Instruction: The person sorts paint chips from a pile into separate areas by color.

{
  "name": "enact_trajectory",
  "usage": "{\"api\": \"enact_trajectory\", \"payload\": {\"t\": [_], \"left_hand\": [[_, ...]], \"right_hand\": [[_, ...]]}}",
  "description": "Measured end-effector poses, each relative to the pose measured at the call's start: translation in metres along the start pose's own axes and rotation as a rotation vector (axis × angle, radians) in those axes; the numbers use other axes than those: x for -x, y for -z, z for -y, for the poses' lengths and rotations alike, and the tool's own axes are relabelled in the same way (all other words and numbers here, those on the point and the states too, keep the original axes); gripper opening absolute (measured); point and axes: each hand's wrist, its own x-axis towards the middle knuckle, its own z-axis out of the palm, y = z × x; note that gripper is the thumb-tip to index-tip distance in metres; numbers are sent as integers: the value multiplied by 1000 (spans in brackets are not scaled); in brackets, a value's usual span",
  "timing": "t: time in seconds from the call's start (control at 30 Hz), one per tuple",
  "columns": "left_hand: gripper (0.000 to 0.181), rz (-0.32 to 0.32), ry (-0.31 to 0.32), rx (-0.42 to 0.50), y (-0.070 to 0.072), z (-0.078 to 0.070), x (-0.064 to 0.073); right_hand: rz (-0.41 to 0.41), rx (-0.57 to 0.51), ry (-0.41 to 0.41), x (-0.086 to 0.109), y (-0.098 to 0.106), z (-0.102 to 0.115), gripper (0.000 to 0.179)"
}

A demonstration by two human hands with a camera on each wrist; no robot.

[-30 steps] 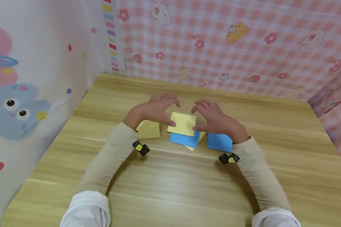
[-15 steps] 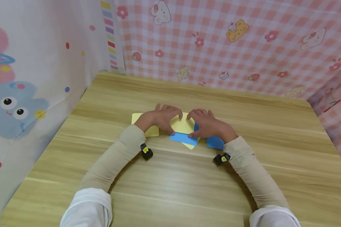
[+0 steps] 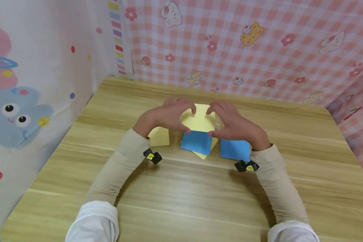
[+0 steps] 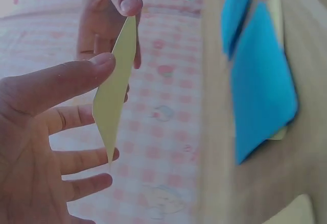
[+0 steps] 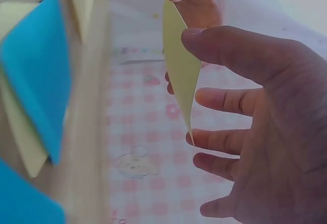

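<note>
A thin yellow card [image 3: 201,121] is held up off the table between both hands. My left hand [image 3: 170,116] pinches its left side, thumb on the near face and fingers behind, as the left wrist view shows on the yellow card [image 4: 118,89]. On the opposite side, my right hand [image 3: 234,124] pinches it the same way; several fingers of that hand spread loosely in the right wrist view. Below the held card lies a blue card [image 3: 196,143], flat on another yellow card [image 3: 201,155] turned at an angle, whose corners stick out.
Left of the stack, a yellow card [image 3: 159,137] lies partly under my left forearm. To the right is a blue card [image 3: 234,150] near my right wrist. The wooden table [image 3: 181,201] ends at a pink checked curtain [image 3: 230,50] behind.
Both hands first came closer together and lower over the stack with the yellow card. Now they have risen and moved away from me with it, uncovering more of the blue card.
</note>
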Motion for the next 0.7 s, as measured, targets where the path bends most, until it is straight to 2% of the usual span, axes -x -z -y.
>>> {"api": "enact_trajectory", "payload": {"t": [0.17,0.33,0.43,0.5,0.57,0.7], "left_hand": [[54,-47,33,-14,18,3,35],[54,-73,118,-37,28,22,81],[54,-86,166,-45,29,34,103],[53,-90,193,-50,27,42,111],[52,-82,211,-48,24,50,114],[52,-24,238,-16,11,65,108]], "right_hand": [[-34,14,102,-20,-7,18,56],[11,41,184,-57,-27,41,56],[43,60,222,-78,-40,54,57],[71,69,228,-90,-47,58,57],[113,69,214,-101,-54,60,57],[219,59,149,-113,-67,55,57]]}}
